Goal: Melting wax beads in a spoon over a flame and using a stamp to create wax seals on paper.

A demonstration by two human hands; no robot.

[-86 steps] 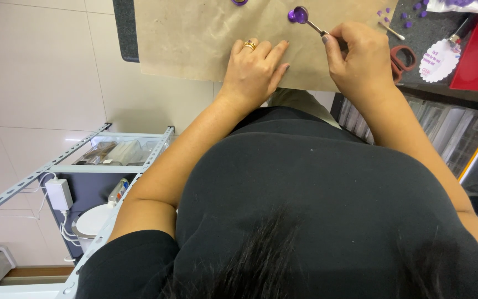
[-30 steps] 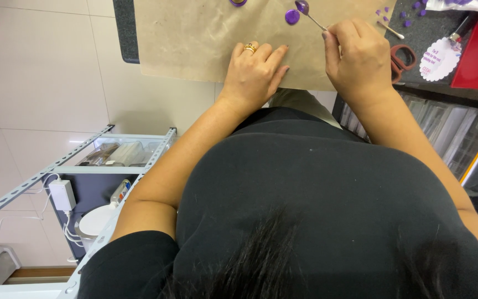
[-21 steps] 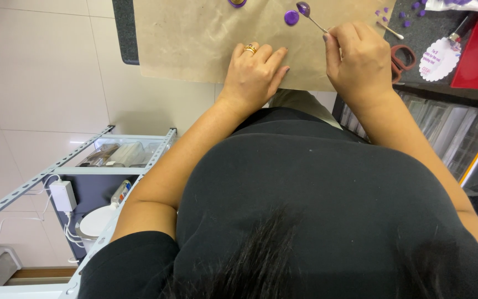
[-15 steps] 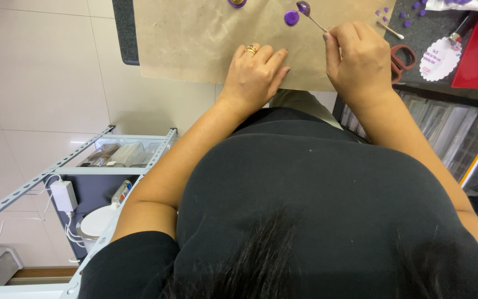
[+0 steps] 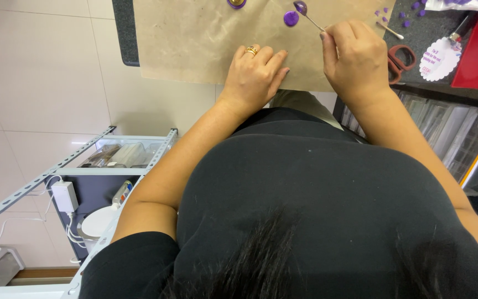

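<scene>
Your hands on the paper sheet, tools off to the right.

Your left hand lies on the sheet; your right hand, just right of it, has a spoon beside a wax disc. Scissors and a tag lie right of the sheet. A shelf rack stands lower left.

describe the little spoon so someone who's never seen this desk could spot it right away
Start at the tan paper sheet spread across the desk. At its upper right, the right hand pinches a thin metal spoon, its bowl filled with purple. Unlike the flat purple disc lying on the paper beside it, it has a long slim handle.
</scene>
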